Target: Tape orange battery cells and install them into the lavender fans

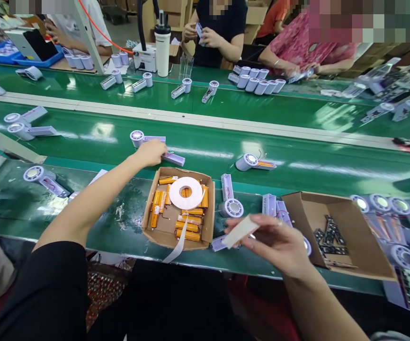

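The left hand (151, 152) reaches to two pale purple fan shells at the upper middle of the frame. One round fan head (137, 138) shows beside the wrist, and a second handle (174, 158) pokes out past the fingers. The fingers hide their own tips, so I cannot tell if that grip is closed. The right hand (279, 241), low and right of the middle, pinches a white tape strip (240, 232) between thumb and fingers.

The shells look like light, hard, smooth plastic. They may slide on the shiny green belt (198, 130), and a thin handle edge could crack if squeezed hard. The handle's sides look best to hold. The tape looks light and bendy, and may be sticky, so its edges seem best to pinch.
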